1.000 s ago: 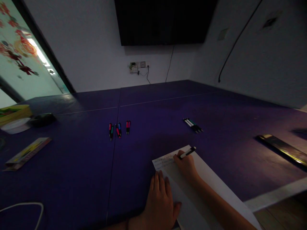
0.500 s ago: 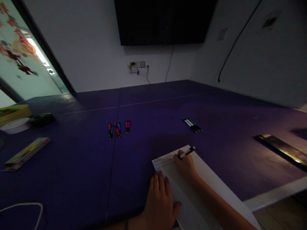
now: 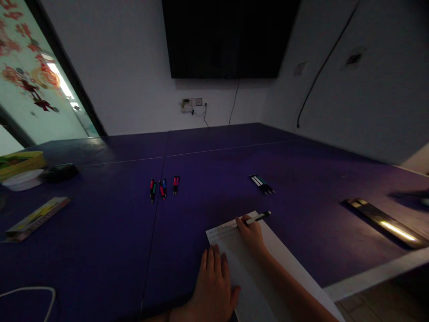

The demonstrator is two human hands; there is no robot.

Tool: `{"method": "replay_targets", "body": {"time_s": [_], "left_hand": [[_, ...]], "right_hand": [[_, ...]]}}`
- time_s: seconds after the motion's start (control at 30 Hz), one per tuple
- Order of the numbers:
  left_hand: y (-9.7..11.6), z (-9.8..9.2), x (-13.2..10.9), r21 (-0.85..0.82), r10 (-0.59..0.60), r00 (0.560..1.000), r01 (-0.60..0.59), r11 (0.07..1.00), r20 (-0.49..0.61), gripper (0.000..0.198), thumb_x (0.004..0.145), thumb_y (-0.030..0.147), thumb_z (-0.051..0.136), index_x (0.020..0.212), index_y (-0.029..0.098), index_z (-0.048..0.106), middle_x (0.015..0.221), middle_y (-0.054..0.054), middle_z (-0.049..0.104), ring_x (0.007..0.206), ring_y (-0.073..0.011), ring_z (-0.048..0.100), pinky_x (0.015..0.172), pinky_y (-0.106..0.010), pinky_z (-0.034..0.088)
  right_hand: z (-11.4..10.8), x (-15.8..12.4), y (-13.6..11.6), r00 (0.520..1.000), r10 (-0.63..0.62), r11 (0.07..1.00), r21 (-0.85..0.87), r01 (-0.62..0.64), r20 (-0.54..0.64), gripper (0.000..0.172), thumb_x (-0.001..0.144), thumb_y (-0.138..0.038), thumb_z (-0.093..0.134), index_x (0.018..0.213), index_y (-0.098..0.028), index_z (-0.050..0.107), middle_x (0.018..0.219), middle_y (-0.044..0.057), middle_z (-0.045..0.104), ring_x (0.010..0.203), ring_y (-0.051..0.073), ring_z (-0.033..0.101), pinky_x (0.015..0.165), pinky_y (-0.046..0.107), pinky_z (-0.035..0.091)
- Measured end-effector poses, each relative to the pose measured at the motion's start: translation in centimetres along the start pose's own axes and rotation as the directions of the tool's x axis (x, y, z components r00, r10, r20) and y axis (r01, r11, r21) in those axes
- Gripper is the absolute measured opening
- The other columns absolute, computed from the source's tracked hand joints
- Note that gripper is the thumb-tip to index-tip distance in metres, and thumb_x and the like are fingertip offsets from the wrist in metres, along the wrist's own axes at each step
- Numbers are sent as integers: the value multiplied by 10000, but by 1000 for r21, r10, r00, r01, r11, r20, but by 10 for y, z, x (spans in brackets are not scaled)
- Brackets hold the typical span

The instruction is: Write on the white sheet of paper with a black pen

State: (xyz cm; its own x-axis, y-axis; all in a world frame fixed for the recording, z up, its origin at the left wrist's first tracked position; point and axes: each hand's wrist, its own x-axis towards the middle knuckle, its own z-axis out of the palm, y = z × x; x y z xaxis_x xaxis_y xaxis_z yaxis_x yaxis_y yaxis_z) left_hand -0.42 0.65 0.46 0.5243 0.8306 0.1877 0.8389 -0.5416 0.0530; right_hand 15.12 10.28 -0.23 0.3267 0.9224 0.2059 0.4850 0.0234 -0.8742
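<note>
Pen [image 3: 257, 218] pinched in right hand [image 3: 250, 233], tip on the top lines of the paper sheet [image 3: 288, 264] at the near table edge. Left hand [image 3: 214, 286] flat, fingers spread, pinning the sheet's left edge so it won't slide. Coloured markers [image 3: 163, 188] and spare pens [image 3: 262, 184] lie farther out on the purple table [image 3: 100, 232], clear of the writing.

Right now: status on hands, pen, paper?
Right hand grips pen, tip on paper. Left hand flat on paper's left edge. Nothing in the way.
</note>
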Motion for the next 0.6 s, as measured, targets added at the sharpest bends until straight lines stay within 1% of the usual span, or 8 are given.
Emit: {"method": "replay_targets", "body": {"time_s": [0.07, 0.13, 0.27, 0.37, 0.43, 0.5, 0.57, 0.6], "left_hand": [[0, -1, 1, 8, -9, 1000, 9, 1000, 11, 571, 774, 461, 370, 1134, 34, 489, 1200, -234, 442, 1116, -324, 396, 903, -460, 305], [0, -3, 2, 21, -27, 999, 27, 999, 21, 549, 779, 429, 367, 1145, 35, 478, 1218, -230, 424, 1130, -322, 380, 914, -465, 292], [-2, -6, 2, 35, -47, 997, 46, 998, 55, 511, 798, 363, 340, 1182, 40, 438, 1255, -215, 385, 1170, -313, 326, 932, -474, 269], [-9, -9, 0, 24, -67, 996, 66, 998, 63, 483, 808, 328, 335, 1206, 64, 412, 1277, -197, 367, 1200, -296, 279, 954, -478, 238], [-16, -11, -4, -18, -61, 997, 62, 998, 48, 464, 815, 317, 338, 1224, 104, 394, 1299, -168, 349, 1221, -280, 239, 968, -477, 219], [-22, -14, -7, -100, -34, 999, 36, 994, 19, 447, 812, 323, 364, 1220, 145, 399, 1320, -132, 330, 1239, -266, 196, 979, -474, 203], [-28, -15, -6, -223, -22, 999, 15, 975, -26, 413, 800, 317, 403, 1184, 171, 439, 1323, -105, 334, 1246, -256, 177, 987, -472, 189], [-31, -15, -3, -309, -34, 998, 15, 951, -56, 381, 797, 304, 413, 1153, 181, 470, 1309, -95, 359, 1240, -247, 197, 988, -465, 193]], "right_hand": [[1, 0, -1, 1000, 6, 1000, 21, -6, 3, 316, 640, -443, 459, 441, -205, 398, 379, -39, 383, 426, 122, 400, 434, 234, 275], [2, 0, -3, 998, 46, 996, 71, -48, 32, 346, 636, -469, 483, 431, -201, 402, 365, -42, 374, 409, 116, 393, 430, 235, 276], [0, 8, -15, 971, 135, 954, 238, -181, 195, 427, 651, -531, 465, 400, -199, 372, 340, -46, 348, 353, 92, 360, 396, 228, 270], [-1, 18, -26, 938, 74, 903, 376, -207, 338, 420, 633, -527, 517, 429, -186, 378, 357, -53, 370, 335, 67, 338, 368, 209, 242], [0, 22, -31, 902, 4, 839, 489, -238, 432, 373, 614, -504, 566, 509, -172, 433, 374, -70, 379, 326, 54, 316, 349, 194, 206], [3, 23, -33, 863, -54, 741, 599, -303, 502, 339, 610, -483, 592, 660, -159, 510, 387, -89, 375, 321, 47, 287, 338, 184, 176], [7, 19, -34, 829, -85, 643, 666, -378, 552, 366, 618, -462, 602, 804, -151, 547, 403, -93, 380, 333, 46, 287, 342, 179, 183], [9, 17, -34, 813, -87, 602, 681, -417, 576, 372, 621, -450, 606, 830, -147, 558, 414, -86, 392, 348, 48, 307, 349, 178, 202]]}}
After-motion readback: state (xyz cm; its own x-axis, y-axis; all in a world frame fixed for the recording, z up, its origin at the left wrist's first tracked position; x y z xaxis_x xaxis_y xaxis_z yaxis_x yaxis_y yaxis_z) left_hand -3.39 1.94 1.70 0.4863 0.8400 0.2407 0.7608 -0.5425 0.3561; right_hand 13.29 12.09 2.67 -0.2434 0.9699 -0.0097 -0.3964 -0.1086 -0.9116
